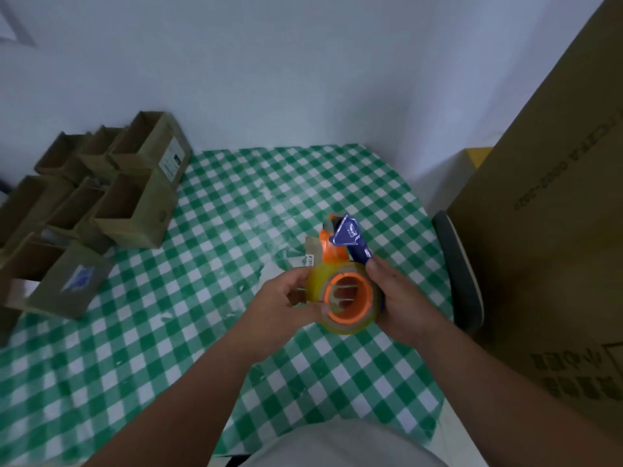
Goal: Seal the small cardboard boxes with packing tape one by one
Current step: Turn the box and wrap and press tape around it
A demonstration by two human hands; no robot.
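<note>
Home packing corner, checked tablecloth (202,332) (green), cartons (131,210)

Green-checked tablecloth (209,348) on table; large cardboard carton (553,230) right; chair (462,274) beside it.

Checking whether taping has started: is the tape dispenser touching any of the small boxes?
Apart. The head view shows the tape dispenser held in both hands above the tablecloth, with checked cloth between it and the open boxes.

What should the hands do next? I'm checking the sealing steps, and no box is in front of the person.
Probably free the tape end: both the left hand and right hand grip the orange-and-blue tape dispenser, while the open small cardboard boxes sit untaped at the checked table's far left.
</note>
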